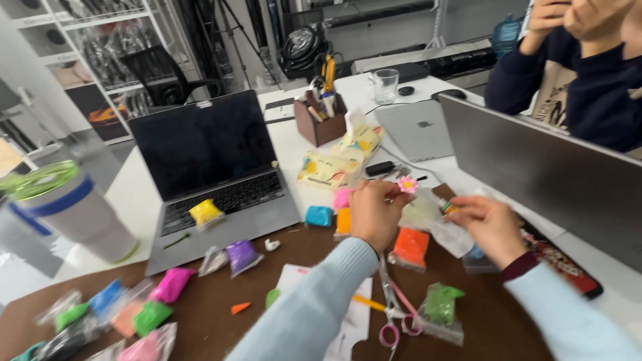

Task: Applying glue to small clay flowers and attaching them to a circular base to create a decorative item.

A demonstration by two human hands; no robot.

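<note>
clay bags (410,246) crowding mat, laptop (212,172) behind

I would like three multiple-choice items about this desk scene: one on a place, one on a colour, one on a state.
1. Where does the yellow clay packet lie?
A. on the open laptop's keyboard
B. in the pen holder
C. under the scissors

2. What colour is the small flower at the left hand?
A. blue
B. pink
C. black

3. How is the laptop's screen?
A. dark
B. showing a video
C. folded shut

Answers: 1 A, it rests on the keys; 2 B, pink petals, yellow centre; 3 A, lid up, screen black.
</note>
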